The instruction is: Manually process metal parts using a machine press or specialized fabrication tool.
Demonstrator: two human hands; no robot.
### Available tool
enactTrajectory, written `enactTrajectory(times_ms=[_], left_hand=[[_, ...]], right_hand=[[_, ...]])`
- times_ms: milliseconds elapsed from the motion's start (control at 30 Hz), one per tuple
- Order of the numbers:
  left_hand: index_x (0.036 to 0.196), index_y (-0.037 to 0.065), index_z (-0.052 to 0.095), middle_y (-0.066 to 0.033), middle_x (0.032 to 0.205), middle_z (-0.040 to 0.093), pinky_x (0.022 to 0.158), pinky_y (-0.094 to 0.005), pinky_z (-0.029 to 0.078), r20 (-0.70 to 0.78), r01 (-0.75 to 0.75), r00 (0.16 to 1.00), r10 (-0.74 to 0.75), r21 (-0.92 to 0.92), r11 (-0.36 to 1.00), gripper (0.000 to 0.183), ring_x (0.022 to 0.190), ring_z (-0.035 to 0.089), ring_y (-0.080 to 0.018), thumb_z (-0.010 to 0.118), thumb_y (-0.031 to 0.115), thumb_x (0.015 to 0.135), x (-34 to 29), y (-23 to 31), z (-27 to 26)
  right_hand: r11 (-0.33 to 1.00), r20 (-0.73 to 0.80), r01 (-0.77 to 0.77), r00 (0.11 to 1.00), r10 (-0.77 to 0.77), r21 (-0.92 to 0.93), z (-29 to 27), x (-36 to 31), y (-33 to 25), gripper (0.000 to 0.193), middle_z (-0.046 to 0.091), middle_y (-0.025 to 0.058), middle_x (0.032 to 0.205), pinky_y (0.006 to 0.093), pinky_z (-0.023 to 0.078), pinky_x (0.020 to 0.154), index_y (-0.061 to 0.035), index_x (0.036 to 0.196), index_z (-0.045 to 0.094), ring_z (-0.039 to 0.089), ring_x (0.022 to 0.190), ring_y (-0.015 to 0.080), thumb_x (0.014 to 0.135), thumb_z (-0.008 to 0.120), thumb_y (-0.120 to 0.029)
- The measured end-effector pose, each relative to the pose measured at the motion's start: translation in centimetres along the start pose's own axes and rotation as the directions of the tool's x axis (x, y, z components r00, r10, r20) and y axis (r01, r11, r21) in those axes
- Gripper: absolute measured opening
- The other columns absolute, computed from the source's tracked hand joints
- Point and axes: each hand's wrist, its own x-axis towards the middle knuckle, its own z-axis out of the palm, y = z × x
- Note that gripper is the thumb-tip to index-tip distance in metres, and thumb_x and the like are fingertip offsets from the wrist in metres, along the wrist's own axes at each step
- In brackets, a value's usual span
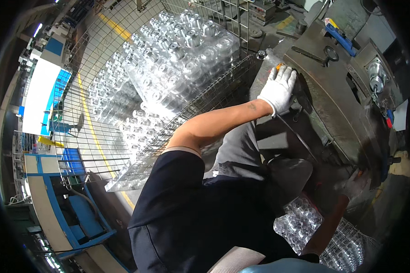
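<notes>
My left hand (pixel 280 90), in a white glove, lies with its fingers stretched out over the left end of the worn metal bench (pixel 325 86). An orange knob (pixel 279 67) shows at its fingertips. Low on the right, my right hand (pixel 352 185) is gloved too and reaches to the bench's near right side. A small orange-red spot (pixel 360 173) is beside its fingers, which are dim and blurred. At the bench's far right, a shiny cylindrical metal part (pixel 376 76) sits in a machine fixture (pixel 366 57).
A wire cage (pixel 205 93) on my left holds stacked silvery parts (pixel 177 54) in clear plastic trays. More such parts (pixel 300 220) fill a wire basket (pixel 351 232) at lower right. On the bench lie a blue tool (pixel 340 40) and a dark rod with a ring (pixel 312 54).
</notes>
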Motion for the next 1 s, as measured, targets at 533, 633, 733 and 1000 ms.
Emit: enactTrajectory(times_ms=[533,633,733,1000], left_hand=[[0.121,0.014,0.050,-0.0188,0.102,0.061,0.074,-0.0433,0.050,-0.391,0.740,0.672,-0.629,0.304,0.601,0.056,0.083,0.063,-0.0354,0.065,0.032,0.071,-10.0,-36.5,-7.1],[0.133,0.020,0.043,-0.0216,0.118,0.055,0.084,-0.0448,0.047,-0.145,0.778,0.625,-0.767,0.039,0.627,0.068,0.103,0.056,-0.0379,0.067,0.028,0.070,-8.3,-39.0,-7.8],[0.138,0.020,0.035,-0.0201,0.129,0.047,0.092,-0.0440,0.044,-0.189,0.791,0.607,-0.772,0.235,0.565,0.076,0.112,0.051,-0.0365,0.069,0.028,0.070,-8.4,-41.0,-8.1],[0.132,0.017,0.043,-0.0190,0.109,0.058,0.082,-0.0452,0.048,-0.236,0.768,0.641,-0.731,0.202,0.608,0.067,0.097,0.059,-0.0352,0.066,0.032,0.071,-6.9,-38.7,-8.1]], right_hand=[[0.961,-0.001,-0.057,0.998,0.059,0.271,-7.5,-3.2,-7.0,0.054,0.037,0.0212,0.137,0.0437,0.025,0.108,-0.0001,0.134,0.036,0.028,0.131,0.0388,0.087,0.053,-0.022],[0.968,-0.060,-0.006,0.998,0.021,0.250,-8.2,-0.1,-7.7,0.051,0.038,0.0220,0.135,0.0437,0.026,0.108,0.0010,0.131,0.037,0.029,0.130,0.0393,0.088,0.052,-0.021],[0.956,-0.176,0.094,0.983,-0.045,0.277,-8.9,5.7,-9.7,0.049,0.037,0.0229,0.135,0.0438,0.027,0.107,0.0027,0.128,0.039,0.031,0.128,0.0401,0.088,0.051,-0.022],[0.981,0.044,0.021,0.999,-0.030,0.193,-4.9,20.7,-6.9,0.051,0.058,0.0275,0.101,0.0447,0.041,0.089,0.0039,0.099,0.057,0.054,0.097,0.0410,0.094,0.030,-0.040]])
